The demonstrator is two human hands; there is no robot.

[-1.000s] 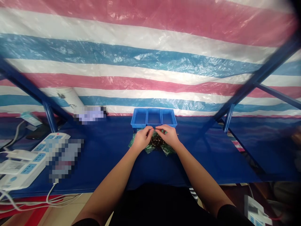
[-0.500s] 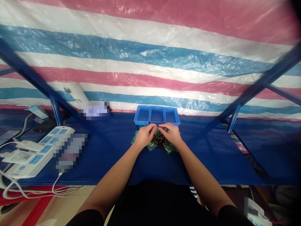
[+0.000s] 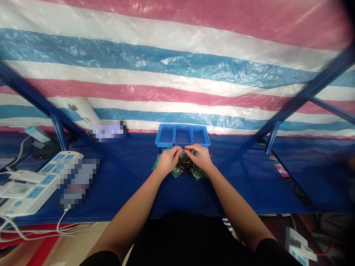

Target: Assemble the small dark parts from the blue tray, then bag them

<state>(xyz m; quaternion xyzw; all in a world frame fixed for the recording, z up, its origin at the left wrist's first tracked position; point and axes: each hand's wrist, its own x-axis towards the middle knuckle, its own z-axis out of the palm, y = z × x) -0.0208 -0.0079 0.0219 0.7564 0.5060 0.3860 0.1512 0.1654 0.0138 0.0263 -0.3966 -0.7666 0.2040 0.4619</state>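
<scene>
Head view, looking down at my hands before the tray (image 3: 165, 145), a blue plastic bin of three compartments in a row. My left hand (image 3: 168, 159) and my right hand (image 3: 199, 157) sit just in front of the tray, fingertips nearly meeting over a heap (image 3: 187, 165) of small dark parts. Both hands are curled in a pinch, neither spread open nor clenched into fists; the fingers cover whatever lies between them, so I cannot tell whether either hand grasps a part. Under the heap, green packets (image 3: 177, 172) fan out beneath and around both hands. Well to the left of the tray, a power strip (image 3: 30, 190) lies on the same blue cloth (image 3: 133, 184); a striped tarp (image 3: 177, 66) hangs behind the tray.

Risks, as judged from this layout: a part held only by the fingertips could slip, and dark parts on dark blue cloth would be hard to spot if dropped. Nothing rims the heap, so a wrist dragged across it could spread it. The packets lying this close to the tray's front wall could catch on it, and a knuckle striking that wall could shift the tray.
</scene>
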